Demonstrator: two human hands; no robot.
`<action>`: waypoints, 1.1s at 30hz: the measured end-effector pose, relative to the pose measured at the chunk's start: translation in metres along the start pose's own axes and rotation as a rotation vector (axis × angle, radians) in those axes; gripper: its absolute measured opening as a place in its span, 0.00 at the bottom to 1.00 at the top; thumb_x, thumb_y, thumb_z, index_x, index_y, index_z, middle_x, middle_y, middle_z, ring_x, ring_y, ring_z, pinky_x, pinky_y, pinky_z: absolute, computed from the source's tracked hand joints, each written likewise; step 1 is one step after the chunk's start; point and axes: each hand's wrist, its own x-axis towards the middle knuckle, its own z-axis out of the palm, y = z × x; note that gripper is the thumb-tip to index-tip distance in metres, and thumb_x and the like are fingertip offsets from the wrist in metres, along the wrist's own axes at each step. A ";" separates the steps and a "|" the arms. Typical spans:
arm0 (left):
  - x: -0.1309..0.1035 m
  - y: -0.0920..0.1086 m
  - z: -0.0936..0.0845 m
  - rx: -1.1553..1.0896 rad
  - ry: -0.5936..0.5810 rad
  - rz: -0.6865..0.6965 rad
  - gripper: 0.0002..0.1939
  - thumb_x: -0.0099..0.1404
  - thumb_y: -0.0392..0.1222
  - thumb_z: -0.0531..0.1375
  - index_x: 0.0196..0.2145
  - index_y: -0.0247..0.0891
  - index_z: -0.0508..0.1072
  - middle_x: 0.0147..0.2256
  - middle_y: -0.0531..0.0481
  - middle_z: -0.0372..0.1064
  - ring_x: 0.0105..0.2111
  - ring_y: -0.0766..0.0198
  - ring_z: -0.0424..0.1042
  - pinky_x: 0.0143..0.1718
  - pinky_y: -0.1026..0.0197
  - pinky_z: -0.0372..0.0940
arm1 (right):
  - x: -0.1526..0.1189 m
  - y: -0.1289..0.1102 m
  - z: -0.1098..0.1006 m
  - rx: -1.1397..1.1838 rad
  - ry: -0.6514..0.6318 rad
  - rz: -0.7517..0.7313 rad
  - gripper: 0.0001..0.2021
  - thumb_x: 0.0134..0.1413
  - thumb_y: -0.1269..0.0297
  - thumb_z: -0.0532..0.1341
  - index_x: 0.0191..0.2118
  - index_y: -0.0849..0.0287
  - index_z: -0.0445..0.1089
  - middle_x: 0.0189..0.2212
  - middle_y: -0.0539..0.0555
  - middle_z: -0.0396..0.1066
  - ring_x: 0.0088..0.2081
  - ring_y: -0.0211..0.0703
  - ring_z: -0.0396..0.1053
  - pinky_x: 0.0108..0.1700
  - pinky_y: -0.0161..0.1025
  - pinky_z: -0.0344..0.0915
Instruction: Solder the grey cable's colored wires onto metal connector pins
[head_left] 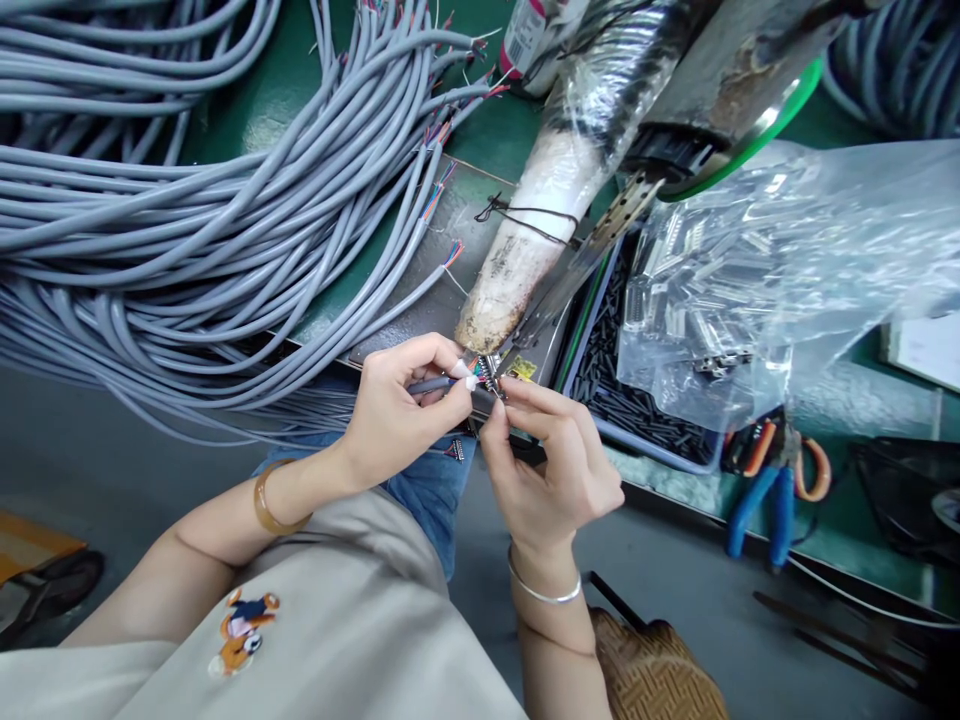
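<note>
My left hand [409, 395] pinches the end of a grey cable [431, 385] between thumb and forefinger. White covering shows on those fingertips. Thin coloured wires [478, 368] fan out from the cable end, right at a small metal multi-pin connector [491, 368]. On the other side of the connector, my right hand [551, 450] has thumb and forefinger pressed together; what they grip is too small to make out. A wrapped white tube [517, 240] ends just above the connector, and a perforated metal rod [600, 235] slants down beside it.
Many grey cables [247, 220] with stripped ends lie at left. On the right stand a bin of small black pieces [645, 410] and a clear plastic bag of metal connectors [705, 270]. Blue-handled pliers [761, 500] lie by the table edge. Another connector [455, 450] hangs below my left hand.
</note>
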 end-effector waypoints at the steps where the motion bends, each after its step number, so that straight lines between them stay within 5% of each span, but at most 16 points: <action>1: 0.000 -0.001 0.000 0.014 -0.009 0.012 0.06 0.59 0.32 0.64 0.27 0.36 0.70 0.25 0.55 0.67 0.21 0.75 0.61 0.20 0.71 0.56 | 0.000 0.000 0.000 0.003 0.002 0.002 0.11 0.55 0.77 0.69 0.36 0.55 0.69 0.39 0.50 0.82 0.37 0.36 0.80 0.40 0.32 0.76; 15: -0.002 -0.005 0.000 0.132 -0.012 0.284 0.06 0.61 0.28 0.63 0.29 0.35 0.71 0.29 0.54 0.69 0.21 0.76 0.59 0.22 0.69 0.56 | 0.008 -0.002 -0.001 -0.004 0.009 0.056 0.09 0.56 0.76 0.69 0.37 0.56 0.71 0.38 0.49 0.80 0.37 0.35 0.78 0.39 0.32 0.74; 33: -0.007 -0.009 -0.001 0.144 -0.054 0.124 0.04 0.60 0.30 0.63 0.29 0.34 0.72 0.33 0.49 0.76 0.24 0.74 0.65 0.22 0.71 0.59 | 0.001 0.001 -0.004 -0.014 -0.042 -0.007 0.09 0.59 0.76 0.67 0.37 0.55 0.68 0.36 0.51 0.81 0.36 0.36 0.80 0.37 0.31 0.74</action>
